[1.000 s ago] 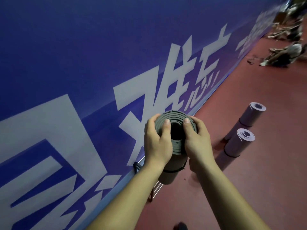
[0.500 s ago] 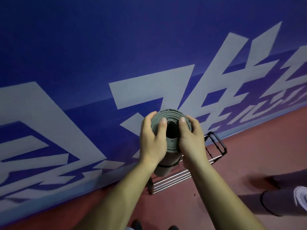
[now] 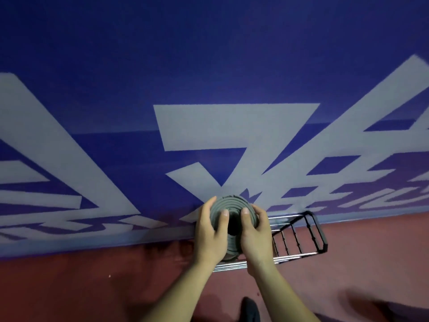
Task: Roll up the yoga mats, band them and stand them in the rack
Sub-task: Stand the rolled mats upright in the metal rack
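The grey yoga mat [image 3: 228,203] is rolled into a tight coil and held upright, its spiral end facing the camera, over the left part of the rack [image 3: 321,238] at the foot of the wall. The left hand [image 3: 210,235] and the right hand [image 3: 255,233] each grip the top of the roll from their own side, fingers curled round the outside and thumbs laid over the rim beside the dark hollow core. The rack is a low frame with chrome bars and black wire dividers, sitting on the red floor [image 3: 92,287] close against a blue wall banner [image 3: 209,66] printed with big pale characters. The hands and wrists cover most of the roll, so its lower end and any contact with the rack cannot be made out. A dark shoe tip [image 3: 249,310] is cut off by the bottom edge.
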